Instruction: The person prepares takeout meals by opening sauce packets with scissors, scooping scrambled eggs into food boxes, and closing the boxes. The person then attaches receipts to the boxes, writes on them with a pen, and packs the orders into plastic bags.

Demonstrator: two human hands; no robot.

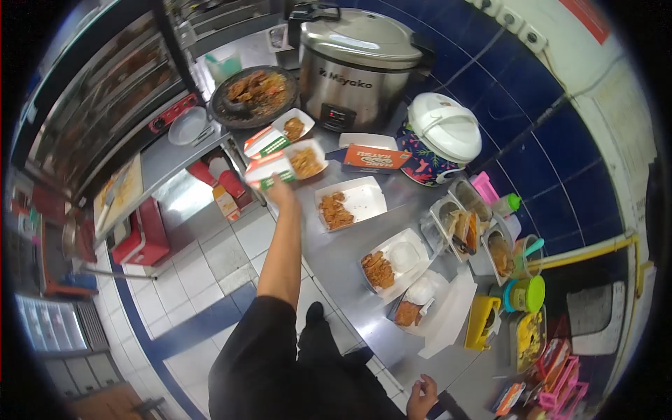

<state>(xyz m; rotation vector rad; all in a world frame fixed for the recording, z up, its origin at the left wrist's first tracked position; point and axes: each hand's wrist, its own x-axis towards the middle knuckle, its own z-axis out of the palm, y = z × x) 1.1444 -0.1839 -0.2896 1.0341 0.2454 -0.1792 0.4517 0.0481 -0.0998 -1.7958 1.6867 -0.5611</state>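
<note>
My left hand [281, 190] is stretched out to the far end of the steel counter, its fingers closed on the printed lid flap of a paper food box [306, 161] with fried pieces inside. Right behind that one is a smaller open box [294, 127], also holding fried food. Low in the view, beside the counter's front edge, my right hand [422, 397] hangs with loosely bent fingers and nothing visible in it. Nearer to me on the counter are open boxes: one with fried chicken pieces [336, 210], and two with chicken and rice [404, 257].
A large steel rice cooker [360, 70] and a patterned rice warmer [441, 140] stand against the blue tiled wall. A stone mortar [254, 96] of food sits at the far end. Sauce containers [470, 199] line the wall side. A printed box [367, 159] stands near the cookers.
</note>
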